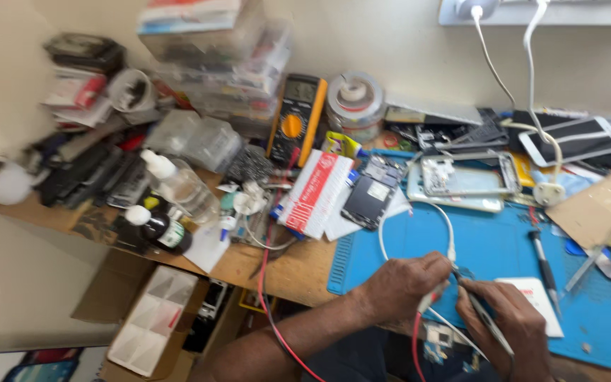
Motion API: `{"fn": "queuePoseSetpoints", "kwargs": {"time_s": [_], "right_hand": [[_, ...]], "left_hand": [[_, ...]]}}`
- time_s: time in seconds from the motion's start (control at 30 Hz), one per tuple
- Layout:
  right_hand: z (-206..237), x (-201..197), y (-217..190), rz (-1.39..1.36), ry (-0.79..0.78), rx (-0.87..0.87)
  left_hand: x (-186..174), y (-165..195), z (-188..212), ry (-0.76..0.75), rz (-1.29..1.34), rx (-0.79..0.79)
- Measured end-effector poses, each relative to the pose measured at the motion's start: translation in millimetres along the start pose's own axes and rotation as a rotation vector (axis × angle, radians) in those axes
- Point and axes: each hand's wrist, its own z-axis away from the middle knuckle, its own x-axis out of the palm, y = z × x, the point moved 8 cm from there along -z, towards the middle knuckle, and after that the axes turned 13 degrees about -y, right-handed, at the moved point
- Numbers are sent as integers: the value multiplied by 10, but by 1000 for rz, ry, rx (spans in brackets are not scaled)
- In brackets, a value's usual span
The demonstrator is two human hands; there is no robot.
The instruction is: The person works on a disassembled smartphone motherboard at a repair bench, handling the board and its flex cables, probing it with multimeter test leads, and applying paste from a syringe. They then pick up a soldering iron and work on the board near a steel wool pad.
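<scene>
Near the front edge of the blue work mat (503,247) the left hand (404,283) was closed around a red-tipped probe (429,301), its red lead (414,346) trailing off the table's front edge. The right hand (507,318) pinched a thin pen-like tool (486,322), tip pointing towards the left hand. Between them lay a small part (too blurred to identify). The probe looked light and stiff, best held by its insulated body, not the limp lead. A white cable (419,209) looped behind the hands, and a yellow multimeter (297,117) stood well apart at the table's back edge
</scene>
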Motion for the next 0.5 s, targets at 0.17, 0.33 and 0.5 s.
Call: {"fn": "queuePoseSetpoints", "kwargs": {"time_s": [0.17, 0.33, 0.5], "right_hand": [[90, -66, -35, 65, 22, 1], [130, -76, -33, 24, 23, -22], [101, -126, 84, -110, 59, 110]], "left_hand": [[121, -36, 39, -32, 77, 42], [183, -78, -9, 3, 13, -26], [81, -110, -56, 27, 99, -68]]}}
